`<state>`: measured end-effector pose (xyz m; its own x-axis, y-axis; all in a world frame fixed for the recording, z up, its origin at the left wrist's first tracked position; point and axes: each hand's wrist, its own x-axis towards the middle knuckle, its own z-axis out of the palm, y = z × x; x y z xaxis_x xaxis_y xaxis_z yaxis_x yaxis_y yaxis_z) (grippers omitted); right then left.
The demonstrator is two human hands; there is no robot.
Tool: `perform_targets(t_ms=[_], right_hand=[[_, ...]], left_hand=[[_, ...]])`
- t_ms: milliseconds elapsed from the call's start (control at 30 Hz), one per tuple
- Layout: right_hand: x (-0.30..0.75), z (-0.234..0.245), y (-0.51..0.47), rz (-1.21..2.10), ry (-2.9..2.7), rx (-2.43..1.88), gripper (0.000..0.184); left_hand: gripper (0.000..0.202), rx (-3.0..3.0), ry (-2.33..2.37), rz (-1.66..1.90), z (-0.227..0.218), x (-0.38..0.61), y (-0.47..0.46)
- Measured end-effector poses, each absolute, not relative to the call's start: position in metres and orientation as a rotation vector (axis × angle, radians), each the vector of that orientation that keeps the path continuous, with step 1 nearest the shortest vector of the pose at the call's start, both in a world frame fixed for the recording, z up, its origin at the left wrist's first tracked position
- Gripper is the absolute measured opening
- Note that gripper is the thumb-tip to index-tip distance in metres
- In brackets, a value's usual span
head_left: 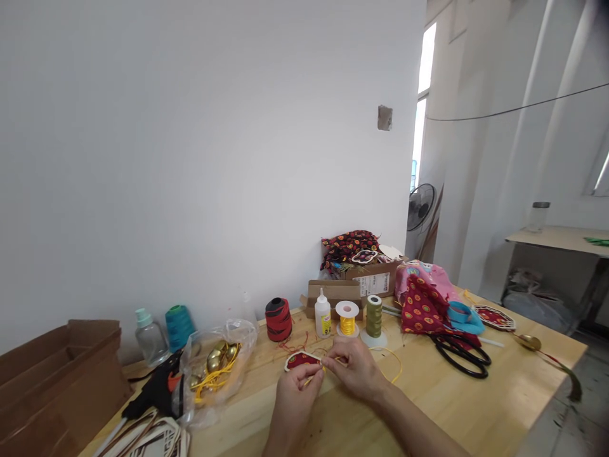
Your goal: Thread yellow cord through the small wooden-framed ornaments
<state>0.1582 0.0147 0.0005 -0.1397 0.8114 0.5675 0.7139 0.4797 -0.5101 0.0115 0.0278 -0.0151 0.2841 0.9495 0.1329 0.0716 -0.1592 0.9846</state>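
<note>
Though near the hands (354, 371), yellow spool (347, 325) untouched

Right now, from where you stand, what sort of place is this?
Probably a small handicraft workshop: the left hand and right hand hold a small red ornament over a wooden workbench with thread spools, a hot glue gun and patterned red fabric.
</note>
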Motion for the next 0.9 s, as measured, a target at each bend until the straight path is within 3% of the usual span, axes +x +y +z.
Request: perform_targets(t_ms=[900], right_hand=[[0.1597, -0.0003, 0.0157, 0.107, -1.866, -1.145, 0.024]], left_hand=[[0.027, 1.292, 0.895, 1.07, -0.0118, 0.0094, 0.03]])
